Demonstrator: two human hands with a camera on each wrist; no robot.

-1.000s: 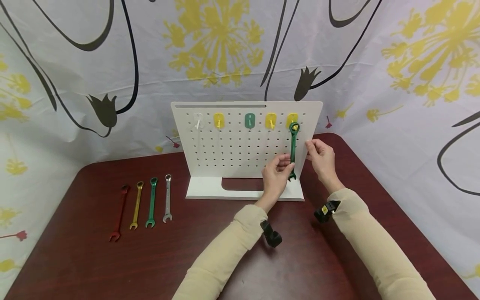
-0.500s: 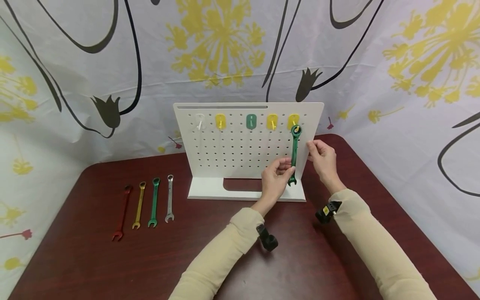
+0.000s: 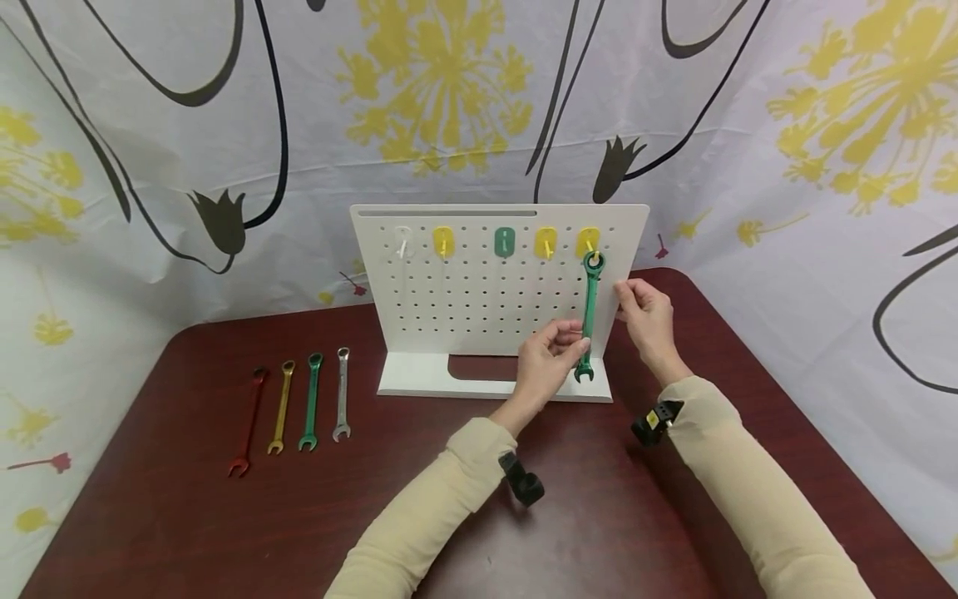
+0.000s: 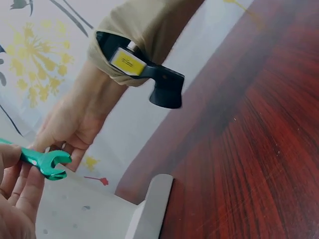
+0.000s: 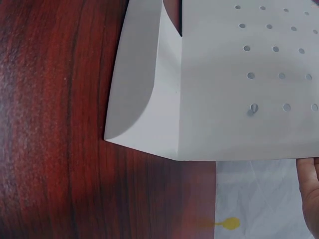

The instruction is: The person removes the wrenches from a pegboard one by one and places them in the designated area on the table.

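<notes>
My left hand (image 3: 546,362) pinches a green combination wrench (image 3: 590,308) between thumb and fingers, near its lower, open-jawed end. The wrench stands nearly upright in front of the white pegboard (image 3: 479,291). Its ring end overlaps the tip of the rightmost yellow hook (image 3: 589,240). In the left wrist view the open end of the wrench (image 4: 52,164) juts out past the fingertips. My right hand (image 3: 647,320) holds the pegboard's right edge between thumb and fingers. The right wrist view catches only part of that hand (image 5: 310,194) at the board's edge.
To the left on the dark red table (image 3: 187,516) lie a red wrench (image 3: 249,424), a yellow wrench (image 3: 281,408), another green wrench (image 3: 310,403) and a silver wrench (image 3: 343,395). Several hooks line the board's top, including a green hook (image 3: 505,242). Patterned cloth (image 3: 299,150) hangs behind.
The green wrench and my left hand have come slightly down and toward me, and the ring end sits lower against the hook. My right hand keeps its hold on the board. The view shifts a little.
</notes>
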